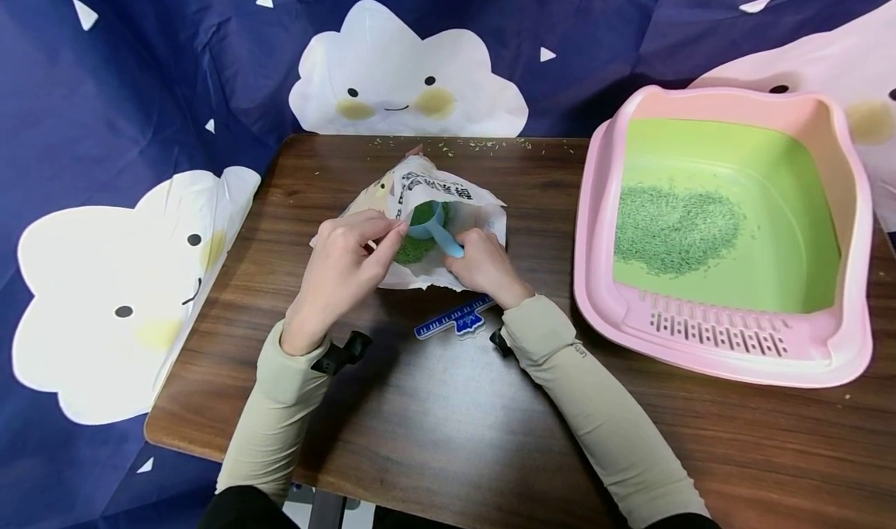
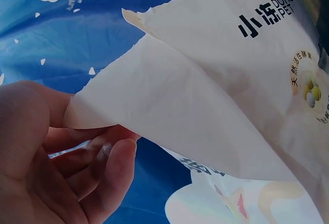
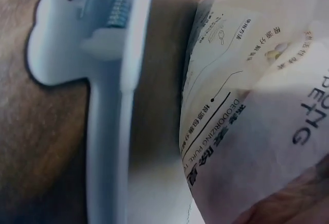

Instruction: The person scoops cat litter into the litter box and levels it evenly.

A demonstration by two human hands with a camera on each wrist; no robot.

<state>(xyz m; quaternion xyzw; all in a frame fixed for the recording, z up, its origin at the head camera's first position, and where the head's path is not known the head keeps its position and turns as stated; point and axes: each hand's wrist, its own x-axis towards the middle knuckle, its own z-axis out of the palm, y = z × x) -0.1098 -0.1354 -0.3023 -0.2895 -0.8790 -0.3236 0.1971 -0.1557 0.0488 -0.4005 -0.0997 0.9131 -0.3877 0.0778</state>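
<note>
A white printed paper bag [image 1: 490,219] with a torn-open top lies on the table, green pellets [image 1: 414,251] showing inside. My left hand [image 1: 341,260] pinches the torn edge of its mouth between thumb and finger, and the left wrist view shows the pulled paper flap [image 2: 149,90] up close. At the bag's opening, my right hand [image 1: 484,266] grips the handle of a light blue scoop [image 1: 444,238], whose bowl is inside over the pellets. In the right wrist view the printed bag side [image 3: 247,111] hides most of that hand.
On the right stands a pink litter box [image 1: 593,225] with a green base and a patch of green pellets [image 1: 679,229]. A blue sealing clip [image 1: 448,320] lies just in front of the bag. Loose bits [image 1: 483,146] are scattered along the table's back edge, before a dark blue cloth [image 1: 210,54].
</note>
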